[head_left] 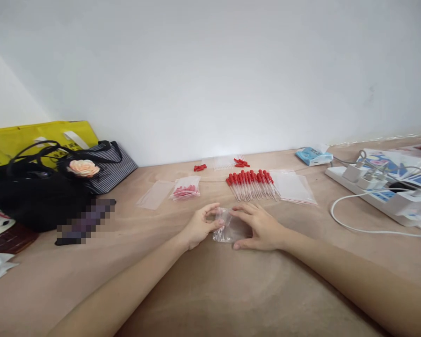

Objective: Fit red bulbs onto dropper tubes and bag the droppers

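Observation:
A small clear plastic bag [225, 231] lies at the front middle of the table. My left hand [201, 227] pinches its left side between thumb and fingers. Over the bag's right side, my right hand [261, 228] is spread, thumb and forefinger wide apart, its fingertips at the bag's edges. Just beyond the hands, a row of thin clear tubes with red tops [250, 183] lies side by side. Left of that row is a stack of clear bags with red pieces inside [186, 188]. Flat clear bags [298, 188] are piled to the row's right.
Small red pieces [199, 167] lie farther back. A flat clear sheet or bag [156, 194] is at left. Black, striped [114, 164] and yellow bags [49, 133] crowd the left side. A blue tissue pack [312, 157] and a power strip [379, 196] with looping cables are on the right.

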